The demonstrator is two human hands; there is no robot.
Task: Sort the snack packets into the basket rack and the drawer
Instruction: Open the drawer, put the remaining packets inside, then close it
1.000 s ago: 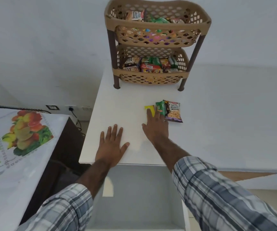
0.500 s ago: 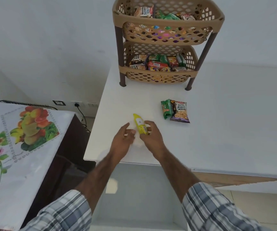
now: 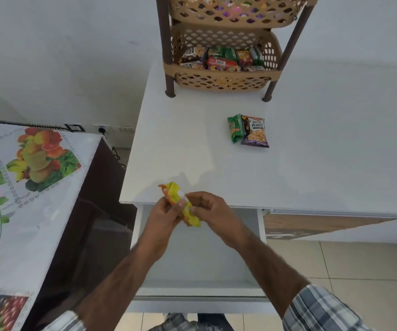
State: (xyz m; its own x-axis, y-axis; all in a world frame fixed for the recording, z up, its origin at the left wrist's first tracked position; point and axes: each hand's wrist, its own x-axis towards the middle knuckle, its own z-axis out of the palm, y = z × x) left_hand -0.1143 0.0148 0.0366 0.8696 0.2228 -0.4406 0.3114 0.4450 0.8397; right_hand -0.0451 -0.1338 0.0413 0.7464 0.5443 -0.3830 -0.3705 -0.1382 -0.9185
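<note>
Both hands hold one yellow snack packet [image 3: 177,196] over the open white drawer [image 3: 199,286], just past the front edge of the white table [image 3: 185,144]. My left hand [image 3: 162,219] grips its upper end and my right hand [image 3: 213,215] its lower end. A green packet [image 3: 234,127] and a salted peanuts packet [image 3: 255,131] lie side by side on the table. The tan two-tier basket rack [image 3: 223,76] stands at the back, with several packets in each tier.
A cabinet covered with a fruit-printed cloth [image 3: 22,187] stands to the left of the table. Wall sockets [image 3: 111,129] sit low on the wall between them. Tiled floor [image 3: 350,261] shows at the right, beside the drawer.
My right hand picked the yellow packet off the table and drew it toward me; my left hand joined it. Both now hold it over the drawer. The view tilted down.
</note>
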